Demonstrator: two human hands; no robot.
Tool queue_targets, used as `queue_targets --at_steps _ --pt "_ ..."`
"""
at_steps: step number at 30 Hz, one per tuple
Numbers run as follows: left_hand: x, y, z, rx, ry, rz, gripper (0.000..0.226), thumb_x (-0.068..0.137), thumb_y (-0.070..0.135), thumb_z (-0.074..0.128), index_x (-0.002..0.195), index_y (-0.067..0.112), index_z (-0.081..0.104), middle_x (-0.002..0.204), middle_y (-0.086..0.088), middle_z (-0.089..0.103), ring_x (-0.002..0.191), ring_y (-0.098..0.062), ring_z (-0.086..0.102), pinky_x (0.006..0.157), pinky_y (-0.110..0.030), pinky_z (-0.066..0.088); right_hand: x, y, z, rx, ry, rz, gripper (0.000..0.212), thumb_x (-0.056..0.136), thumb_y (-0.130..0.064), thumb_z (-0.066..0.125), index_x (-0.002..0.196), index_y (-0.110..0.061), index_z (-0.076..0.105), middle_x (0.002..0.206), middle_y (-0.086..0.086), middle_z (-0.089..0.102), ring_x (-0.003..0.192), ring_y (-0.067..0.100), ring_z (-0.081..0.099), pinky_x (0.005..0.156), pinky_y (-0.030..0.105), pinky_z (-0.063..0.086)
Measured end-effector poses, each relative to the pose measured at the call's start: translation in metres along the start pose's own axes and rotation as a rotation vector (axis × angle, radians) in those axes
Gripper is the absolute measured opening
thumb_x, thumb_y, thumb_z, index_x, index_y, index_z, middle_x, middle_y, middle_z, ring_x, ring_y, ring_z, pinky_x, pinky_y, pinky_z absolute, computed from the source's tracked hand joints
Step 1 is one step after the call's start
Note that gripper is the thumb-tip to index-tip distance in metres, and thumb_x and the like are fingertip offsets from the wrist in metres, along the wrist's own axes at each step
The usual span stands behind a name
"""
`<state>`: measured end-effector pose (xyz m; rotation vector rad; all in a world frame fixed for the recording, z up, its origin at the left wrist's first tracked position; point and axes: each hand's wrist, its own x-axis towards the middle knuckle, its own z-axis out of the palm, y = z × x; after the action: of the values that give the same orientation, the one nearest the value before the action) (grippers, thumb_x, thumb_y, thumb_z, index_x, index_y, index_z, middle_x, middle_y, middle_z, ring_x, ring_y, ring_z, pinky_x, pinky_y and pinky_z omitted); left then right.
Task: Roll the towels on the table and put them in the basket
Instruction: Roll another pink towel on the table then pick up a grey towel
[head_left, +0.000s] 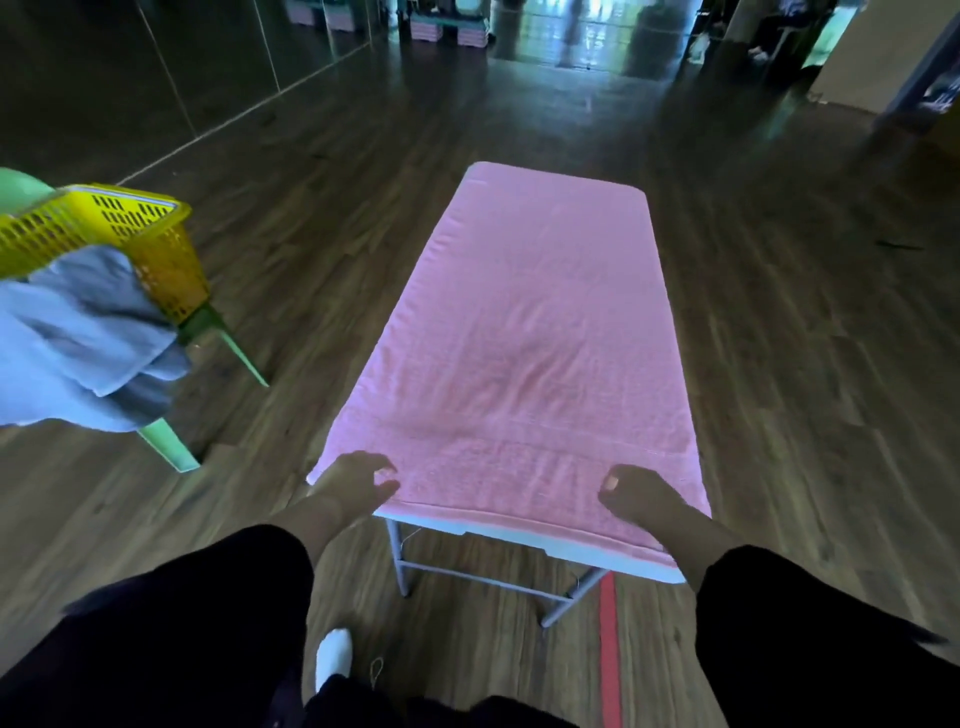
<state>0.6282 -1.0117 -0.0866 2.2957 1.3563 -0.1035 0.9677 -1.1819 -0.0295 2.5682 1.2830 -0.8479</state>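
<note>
A pink towel (524, 332) lies spread flat over the whole top of a small folding table (519, 538). My left hand (356, 480) sits at the towel's near left corner, its fingers curled at the hem. At the near right edge, my right hand (641, 493) rests on the towel with its thumb on top of the cloth. A yellow plastic basket (156, 244) stands to the left on a green stool (171, 441). A pale blue towel (78, 338) hangs over the basket's near side.
Dark wooden floor surrounds the table on all sides. A red tape line (610, 649) runs on the floor under the table's near end. Mirrored wall panels stand at the far left, and assorted clutter lies at the back of the room.
</note>
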Motion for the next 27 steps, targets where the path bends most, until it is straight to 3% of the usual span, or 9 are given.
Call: queue_targets --at_steps 3,6,9,11,17,19,21,23,27 --pt "0.007 -0.010 -0.028 -0.015 0.047 0.002 0.031 0.092 0.045 0.054 0.119 0.031 0.064 0.127 0.004 0.060 0.113 -0.019 0.057 0.097 -0.033 0.045 0.001 -0.061 -0.024 0.049 0.020 -0.123 0.044 0.101 -0.029 0.042 0.141 -0.013 0.043 0.142 0.013 0.048 0.119 0.028 0.054 0.097 0.035 0.046" --pt "0.020 -0.026 -0.059 -0.129 0.151 0.002 0.023 0.093 0.036 0.059 0.113 0.029 0.068 0.114 0.012 0.063 0.098 -0.011 0.059 0.090 -0.023 0.044 0.017 -0.126 -0.039 0.071 0.060 -0.233 0.044 0.100 -0.033 0.044 0.141 -0.018 0.045 0.145 0.008 0.045 0.118 0.026 0.053 0.089 0.031 0.046" --pt "0.041 -0.052 -0.093 -0.265 0.219 -0.042 0.019 0.090 0.030 0.062 0.107 0.029 0.070 0.103 0.013 0.062 0.094 -0.009 0.059 0.079 -0.018 0.042 0.036 -0.196 -0.053 0.078 0.095 -0.323 0.032 0.094 -0.032 0.049 0.121 -0.019 0.060 0.128 0.007 0.060 0.111 0.025 0.057 0.088 0.030 0.048" --pt "0.059 -0.075 -0.116 -0.293 0.236 -0.043 0.020 0.088 0.029 0.062 0.106 0.028 0.070 0.105 0.010 0.066 0.097 -0.011 0.062 0.082 -0.020 0.044 0.050 -0.243 -0.061 0.109 0.107 -0.354 0.026 0.093 -0.030 0.049 0.111 -0.017 0.063 0.113 0.007 0.065 0.100 0.026 0.060 0.085 0.033 0.051" --pt "0.134 -0.158 -0.204 -0.216 0.271 0.072 0.017 0.087 0.032 0.062 0.100 0.028 0.072 0.100 0.007 0.068 0.094 -0.014 0.063 0.085 -0.026 0.049 0.108 -0.380 -0.087 0.186 0.204 -0.395 0.022 0.093 -0.027 0.052 0.104 -0.015 0.067 0.116 0.003 0.064 0.113 0.023 0.057 0.097 0.032 0.045" --pt "0.158 -0.187 -0.234 -0.207 0.274 0.121 0.015 0.086 0.032 0.062 0.098 0.028 0.072 0.095 0.010 0.068 0.091 -0.013 0.064 0.085 -0.029 0.051 0.124 -0.422 -0.098 0.198 0.218 -0.403 0.017 0.092 -0.025 0.053 0.090 -0.015 0.066 0.105 0.005 0.066 0.105 0.023 0.058 0.090 0.027 0.044" --pt "0.181 -0.213 -0.262 -0.206 0.271 0.143 0.014 0.084 0.034 0.062 0.095 0.031 0.071 0.091 0.015 0.066 0.088 -0.010 0.064 0.084 -0.030 0.052 0.141 -0.462 -0.112 0.193 0.233 -0.367 0.022 0.090 -0.024 0.049 0.069 -0.022 0.053 0.082 0.003 0.059 0.088 0.023 0.053 0.078 0.025 0.040" --pt "0.206 -0.235 -0.286 -0.192 0.278 0.182 0.014 0.083 0.036 0.061 0.094 0.033 0.071 0.090 0.017 0.065 0.088 -0.009 0.065 0.084 -0.031 0.053 0.157 -0.495 -0.124 0.228 0.229 -0.332 0.021 0.088 -0.022 0.047 0.067 -0.019 0.051 0.076 0.003 0.057 0.084 0.024 0.055 0.076 0.027 0.043" --pt "0.255 -0.255 -0.327 -0.164 0.249 0.272 0.013 0.086 0.029 0.063 0.096 0.027 0.072 0.089 0.015 0.063 0.092 -0.011 0.064 0.087 -0.030 0.051 0.187 -0.536 -0.146 0.334 0.234 -0.250 0.018 0.087 -0.016 0.047 0.073 -0.010 0.057 0.086 0.010 0.063 0.090 0.030 0.061 0.072 0.029 0.046"
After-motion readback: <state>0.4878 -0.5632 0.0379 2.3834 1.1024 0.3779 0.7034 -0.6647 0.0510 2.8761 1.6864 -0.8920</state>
